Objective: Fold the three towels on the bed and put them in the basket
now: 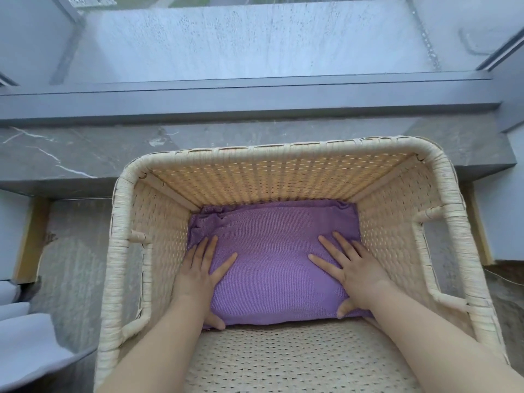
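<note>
Could spoil the neat fold of the purple towel [272, 259] by lifting out of the basket [283, 150] too fast. Might drag the cloth up with the palms and flip the near edge open. Already looks bunched and wrinkled at the far left corner of the basket floor. Could get worse there with a hard push toward the far wall. Leaves bare woven floor on the near side of the basket, so could slide the towel that way with a small tug. Could also bump an arm on the near rim of the basket on the way out and tip things crooked. Shows just one towel inside the basket, so probably more folding and carrying to do. Cannot see the bed or any other towel.

Left hand [202, 268]: pressing flat on the left part of the towel, deep inside the basket, close to the left wall. Fingers [212, 248] straight and spread a little, pointing at the far wall. Thumb down at the near edge of the towel. Cannot tell whether hooked under.

Right hand [350, 269]: lying flat on the right part of the towel, near the right wall of the basket. Fingers [329, 248] straight and spread apart. Thumb bent at the near edge, touching the cloth. Holding nothing else.
</note>
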